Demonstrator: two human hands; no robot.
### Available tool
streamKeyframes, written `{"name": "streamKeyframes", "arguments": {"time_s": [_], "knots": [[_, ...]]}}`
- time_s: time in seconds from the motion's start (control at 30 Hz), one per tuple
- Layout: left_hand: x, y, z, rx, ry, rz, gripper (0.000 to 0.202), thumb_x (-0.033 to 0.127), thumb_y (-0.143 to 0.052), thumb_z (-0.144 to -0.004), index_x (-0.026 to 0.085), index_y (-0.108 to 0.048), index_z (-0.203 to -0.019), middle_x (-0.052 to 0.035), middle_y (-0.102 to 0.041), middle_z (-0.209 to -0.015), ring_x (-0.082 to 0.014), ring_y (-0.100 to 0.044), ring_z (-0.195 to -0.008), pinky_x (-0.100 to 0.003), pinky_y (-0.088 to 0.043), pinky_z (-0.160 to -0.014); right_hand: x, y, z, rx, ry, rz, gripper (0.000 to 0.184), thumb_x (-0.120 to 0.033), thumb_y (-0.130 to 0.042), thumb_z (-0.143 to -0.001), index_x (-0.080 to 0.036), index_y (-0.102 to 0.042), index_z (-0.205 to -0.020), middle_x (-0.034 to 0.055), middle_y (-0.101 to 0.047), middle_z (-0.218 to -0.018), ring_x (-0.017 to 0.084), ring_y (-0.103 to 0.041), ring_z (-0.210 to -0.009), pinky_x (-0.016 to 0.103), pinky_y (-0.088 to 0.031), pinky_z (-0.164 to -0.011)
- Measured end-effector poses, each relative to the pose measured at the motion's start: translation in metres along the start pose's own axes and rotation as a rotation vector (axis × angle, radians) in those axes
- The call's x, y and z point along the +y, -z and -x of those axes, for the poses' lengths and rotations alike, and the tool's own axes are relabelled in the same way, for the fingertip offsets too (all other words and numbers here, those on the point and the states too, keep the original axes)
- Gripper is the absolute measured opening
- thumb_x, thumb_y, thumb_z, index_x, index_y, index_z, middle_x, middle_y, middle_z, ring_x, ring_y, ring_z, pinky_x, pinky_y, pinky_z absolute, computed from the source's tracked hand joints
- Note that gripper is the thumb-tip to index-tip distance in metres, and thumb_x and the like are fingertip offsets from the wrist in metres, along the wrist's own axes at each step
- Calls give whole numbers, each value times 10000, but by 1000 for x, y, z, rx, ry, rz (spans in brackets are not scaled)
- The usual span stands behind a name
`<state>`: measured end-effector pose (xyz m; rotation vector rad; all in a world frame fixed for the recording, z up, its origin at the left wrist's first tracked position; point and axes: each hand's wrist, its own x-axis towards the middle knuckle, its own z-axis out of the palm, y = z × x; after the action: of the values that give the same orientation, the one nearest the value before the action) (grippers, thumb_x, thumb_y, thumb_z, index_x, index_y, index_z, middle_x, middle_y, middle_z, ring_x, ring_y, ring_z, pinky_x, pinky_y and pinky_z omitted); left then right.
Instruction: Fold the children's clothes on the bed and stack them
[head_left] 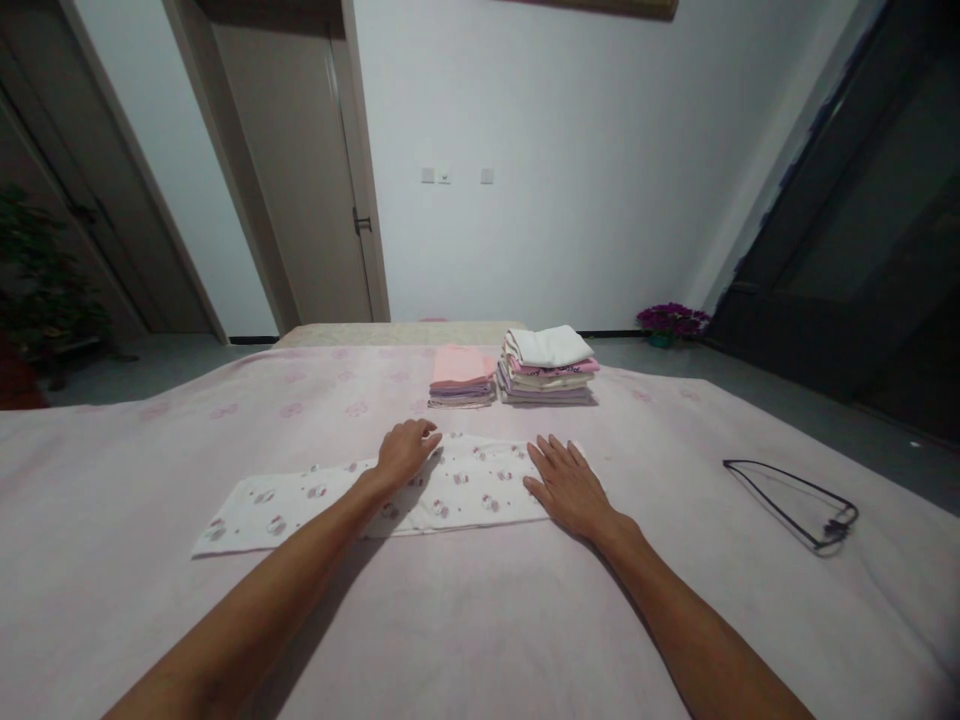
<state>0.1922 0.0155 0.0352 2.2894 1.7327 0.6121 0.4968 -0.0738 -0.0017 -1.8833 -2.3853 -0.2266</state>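
Note:
A white garment with a small printed pattern [461, 483], perhaps a pair of trousers, lies folded into a long strip across the pink cloth in front of me. My left hand [406, 452] is over the middle of the strip, fingers loosely bent and pointing right; whether it presses down I cannot tell. At the right end, my right hand [568, 485] rests flat on the fabric with its fingers spread. Neither hand grips anything. My left forearm crosses over the strip and hides part of it.
Behind the strip stand a low stack of pink folded clothes [461, 377] and a taller stack with white on top [549, 365]. A black metal-framed object [795, 505] lies at the right. A pale pink sheet [465, 620] covers the surface. Purple flowers [671, 320] stand on the floor beyond.

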Motion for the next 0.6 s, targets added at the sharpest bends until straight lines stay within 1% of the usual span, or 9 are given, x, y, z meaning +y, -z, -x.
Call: {"name": "streamKeyframes", "arguments": {"time_s": [0.1, 0.17, 0.33, 0.4, 0.5, 0.6], "knots": [[10, -2, -10, -46, 6, -36, 285, 419, -540, -922, 217, -738, -955, -94, -751, -1010, -253, -652, -994, -334, -425, -865, 0, 0, 0, -4, -5, -3, 683, -542, -281, -1017, -124, -380, -1547, 157, -293, -1624, 309, -212, -1522, 522, -132, -1236], [15, -2, -14, -83, 13, -49, 307, 452, -540, -914, 216, -736, -895, -94, -757, -950, -255, -660, -966, -332, -423, -847, 0, -1, 0, -3, -11, -6, 683, -549, -286, -1015, -133, -380, -1549, 151, -288, -1627, 307, -200, -1526, 522, -133, -1235], [21, -5, -23, -211, 28, 3, 499, 610, -466, -902, 201, -723, -778, -111, -754, -891, -253, -669, -867, -308, -421, -743, 0, -2, 0, -3, -21, -8, 675, -541, -299, -1015, -139, -373, -1552, 142, -284, -1630, 297, -190, -1530, 511, -114, -1238], [21, -8, -28, -258, 38, 54, 550, 631, -434, -898, 189, -708, -717, -114, -739, -835, -244, -659, -798, -300, -405, -692, 0, -2, 0, -3, -21, -9, 672, -540, -300, -1016, -140, -380, -1549, 141, -293, -1628, 297, -195, -1528, 507, -111, -1239], [21, -15, -35, -293, 34, 157, 562, 638, -432, -873, 179, -669, -651, -81, -681, -714, -213, -608, -692, -293, -372, -638, 0, -2, 0, -3, -19, -10, 659, -533, -305, -1017, -145, -393, -1543, 140, -308, -1624, 298, -211, -1523, 504, -109, -1237], [23, -22, -38, -304, 22, 265, 563, 666, -447, -833, 180, -598, -594, -23, -554, -576, -165, -506, -586, -281, -326, -578, 0, -2, 0, 1, -19, -14, 645, -526, -314, -1017, -156, -400, -1539, 137, -322, -1620, 294, -234, -1517, 499, -110, -1234]]}}
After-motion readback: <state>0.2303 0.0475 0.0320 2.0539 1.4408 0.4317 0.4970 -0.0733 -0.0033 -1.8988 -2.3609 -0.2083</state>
